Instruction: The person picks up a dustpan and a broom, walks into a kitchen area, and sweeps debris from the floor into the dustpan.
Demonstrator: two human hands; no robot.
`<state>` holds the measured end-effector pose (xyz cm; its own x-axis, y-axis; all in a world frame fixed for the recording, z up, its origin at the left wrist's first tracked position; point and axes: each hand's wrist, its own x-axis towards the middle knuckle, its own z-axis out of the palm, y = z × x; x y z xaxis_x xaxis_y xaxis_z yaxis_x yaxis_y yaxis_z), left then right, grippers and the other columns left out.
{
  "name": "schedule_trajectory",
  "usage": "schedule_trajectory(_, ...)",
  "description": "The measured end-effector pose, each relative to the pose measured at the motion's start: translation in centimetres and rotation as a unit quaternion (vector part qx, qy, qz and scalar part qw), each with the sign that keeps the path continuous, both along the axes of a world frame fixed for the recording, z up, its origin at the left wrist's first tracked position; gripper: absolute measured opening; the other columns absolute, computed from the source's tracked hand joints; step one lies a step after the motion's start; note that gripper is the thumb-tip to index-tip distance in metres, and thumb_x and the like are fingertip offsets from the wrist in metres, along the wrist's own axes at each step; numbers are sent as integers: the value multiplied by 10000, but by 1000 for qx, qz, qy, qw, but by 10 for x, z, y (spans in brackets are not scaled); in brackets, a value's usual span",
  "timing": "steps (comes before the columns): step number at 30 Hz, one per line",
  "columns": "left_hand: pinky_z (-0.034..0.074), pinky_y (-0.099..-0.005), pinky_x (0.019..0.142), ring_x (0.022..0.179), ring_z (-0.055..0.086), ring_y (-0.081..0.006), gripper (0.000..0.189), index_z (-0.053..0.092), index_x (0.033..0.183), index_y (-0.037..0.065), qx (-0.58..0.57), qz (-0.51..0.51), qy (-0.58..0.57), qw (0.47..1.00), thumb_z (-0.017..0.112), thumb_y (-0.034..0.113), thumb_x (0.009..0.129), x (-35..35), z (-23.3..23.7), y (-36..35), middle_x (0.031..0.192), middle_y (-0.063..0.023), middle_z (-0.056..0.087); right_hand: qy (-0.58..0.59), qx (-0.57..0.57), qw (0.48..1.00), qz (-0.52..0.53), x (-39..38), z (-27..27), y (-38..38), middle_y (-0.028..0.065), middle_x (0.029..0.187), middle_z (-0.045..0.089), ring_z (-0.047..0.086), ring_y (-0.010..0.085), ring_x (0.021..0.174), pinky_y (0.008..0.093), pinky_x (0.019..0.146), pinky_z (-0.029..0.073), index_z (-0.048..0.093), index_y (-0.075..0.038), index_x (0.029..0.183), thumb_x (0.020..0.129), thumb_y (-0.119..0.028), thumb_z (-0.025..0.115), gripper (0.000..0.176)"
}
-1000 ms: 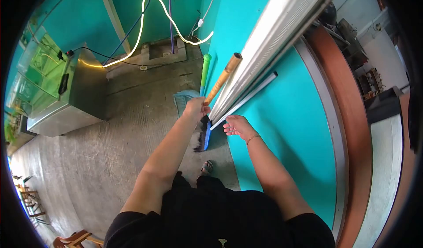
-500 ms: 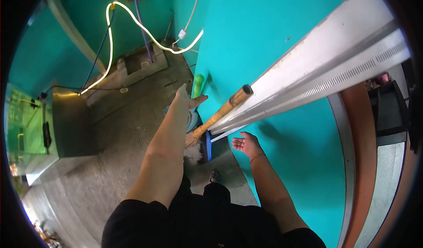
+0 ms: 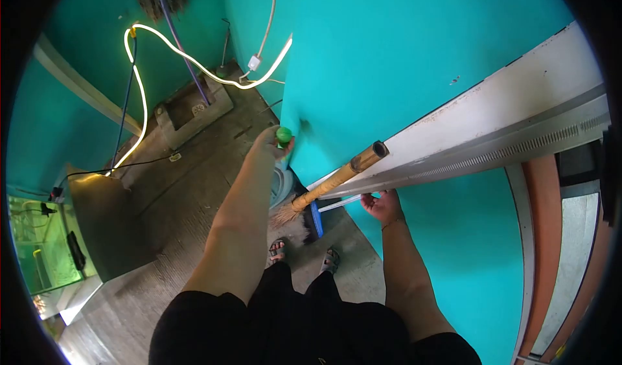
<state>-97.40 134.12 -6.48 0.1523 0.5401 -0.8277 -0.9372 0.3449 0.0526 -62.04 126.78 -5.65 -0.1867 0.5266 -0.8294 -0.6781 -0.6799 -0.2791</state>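
Fingers of the left hand (image 3: 267, 145) wrap round the green handle (image 3: 284, 134) just above the frame's middle; those of the right hand (image 3: 385, 206), right of centre, bend half-closed beside the pale pole (image 3: 341, 204), whether gripping it I cannot tell. Between the hands slants the bamboo-handled broom (image 3: 337, 179), the long metal panel (image 3: 466, 135) stretching toward the right edge.

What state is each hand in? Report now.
Left hand: closed around the green handle.
Right hand: partly curled at the silver pole; grip cannot be told.
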Motion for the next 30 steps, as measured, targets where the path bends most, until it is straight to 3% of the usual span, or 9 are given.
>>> schedule_trajectory(7,500,-303,499,617,523,-240,252,450,890,22,38,-89,-78,992,575,202,766,-107,10,-83,783,-127,495,26,-7,1000,1,56,-7,-65,61,896,492,514,277,774,322,552,514,506,-161,777,791,-165,534,32)
schedule_trajectory(8,496,-294,479,595,521,-220,256,463,908,17,63,-105,-37,992,578,196,765,-114,27,-107,765,-119,505,-54,53,997,-6,37,30,-87,107,809,540,550,250,697,251,488,506,528,-41,840,741,-119,557,130)
schedule_trajectory(14,485,-230,397,497,548,-165,308,473,1002,-16,120,-101,94,983,564,180,783,-137,80,-222,763,-129,542,-2,68,987,148,75,60,-177,135,796,540,566,165,572,218,429,495,452,44,944,745,-45,479,220)
schedule_trajectory(17,493,-216,400,491,563,-180,269,475,955,-34,43,-81,164,982,555,144,770,-141,105,-260,753,-152,550,-103,-30,972,208,71,91,-222,79,673,494,462,100,441,186,398,449,418,59,934,789,-63,420,189)
schedule_trajectory(19,490,-223,399,488,553,-191,208,488,886,-21,14,-109,246,963,558,121,750,-155,96,-287,685,-141,536,-24,-76,986,146,87,84,-260,59,641,462,417,91,421,180,371,404,419,39,921,801,-78,414,168)
schedule_trajectory(23,478,-256,395,456,502,-219,168,492,813,-7,63,-159,219,961,581,94,713,-173,99,-335,615,-105,500,39,-134,987,85,117,78,-344,23,591,384,339,80,397,177,322,280,417,-5,875,826,-122,414,127)
schedule_trajectory(25,464,-266,392,452,497,-220,168,499,799,0,-111,-95,218,965,540,150,734,-174,95,-352,636,-105,519,-38,-126,989,71,119,91,-392,25,568,383,342,85,386,194,316,271,419,-14,816,820,-121,418,107)
schedule_trajectory(29,460,-276,401,479,511,-213,232,512,796,9,-82,-284,236,926,491,233,740,-182,84,-404,677,-110,540,-174,-131,973,78,137,80,-516,21,530,373,345,98,370,233,309,263,398,-53,728,812,-126,435,118)
schedule_trajectory(30,465,-284,410,493,517,-210,275,512,798,4,-140,-313,137,929,478,266,721,-176,84,-415,698,-114,548,-169,-140,974,58,142,75,-554,21,530,373,345,98,370,233,309,263,398,-53,728,812,-126,435,118)
